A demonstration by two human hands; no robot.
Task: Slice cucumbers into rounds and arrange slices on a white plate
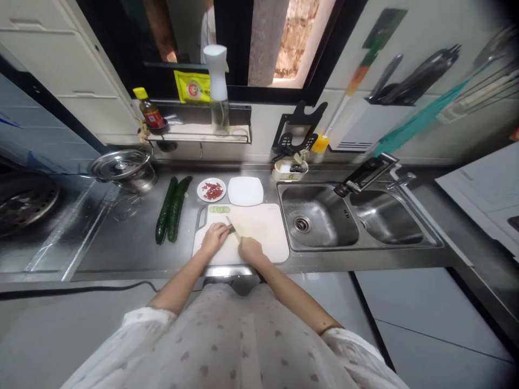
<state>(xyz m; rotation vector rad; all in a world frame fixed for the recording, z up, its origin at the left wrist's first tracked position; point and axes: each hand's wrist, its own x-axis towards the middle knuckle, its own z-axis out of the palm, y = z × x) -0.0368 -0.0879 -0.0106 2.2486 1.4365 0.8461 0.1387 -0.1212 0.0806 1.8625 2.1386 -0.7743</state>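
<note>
A white cutting board (pixel 271 232) lies on the steel counter in front of me. My left hand (pixel 216 237) is closed on a short piece of cucumber (pixel 231 229), mostly hidden by the fingers, and presses it on the board. My right hand (pixel 250 250) grips the handle of a kitchen knife (pixel 233 227), whose blade points away and lies against the cucumber piece. Several cucumber slices (pixel 219 209) overlap in a row at the board's upper left. Behind the board stand a small plate (pixel 200 190) with chopped red bits (pixel 213 190) and a white square plate (pixel 245 190).
Two whole cucumbers (pixel 165 210) lie left of the board. Further left are a lidded steel pot (pixel 138 175) and a stove (pixel 24 200). A double sink (pixel 320 216) with a black faucet (pixel 357 178) is at the right. A shelf (pixel 194 131) holds bottles; a knife holder (pixel 360 121) hangs on the wall.
</note>
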